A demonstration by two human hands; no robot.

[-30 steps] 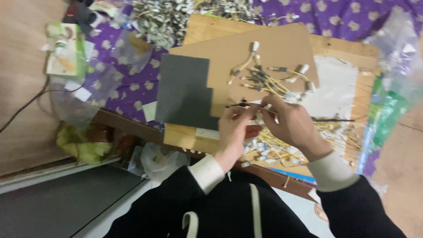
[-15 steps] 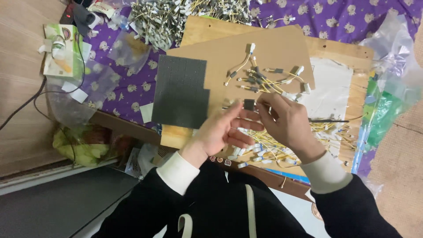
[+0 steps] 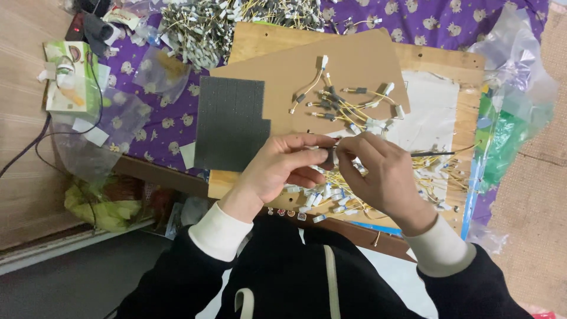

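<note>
My left hand (image 3: 282, 168) and my right hand (image 3: 378, 171) meet over the near edge of a wooden board (image 3: 440, 56). Together they pinch a small dark sleeve piece (image 3: 328, 155) on a thin wire. A thin black stick (image 3: 434, 153) juts out to the right from my right hand. Below the hands lies a loose heap of yellow wires with white connectors (image 3: 331, 198). Several finished yellow wire pieces (image 3: 342, 103) lie on a brown cardboard sheet (image 3: 366, 59) beyond the hands.
A dark grey foam pad (image 3: 227, 121) lies left of the hands. A large pile of white-ended wires (image 3: 207, 26) is at the back on the purple patterned cloth (image 3: 162, 124). Plastic bags (image 3: 514, 112) sit right; a green box (image 3: 68, 77) and black cables (image 3: 32, 147) sit left.
The view has shifted slightly. Both hands have drawn closer together, fingertips now meeting on the small dark piece; the black stick now sticks out to the right.
</note>
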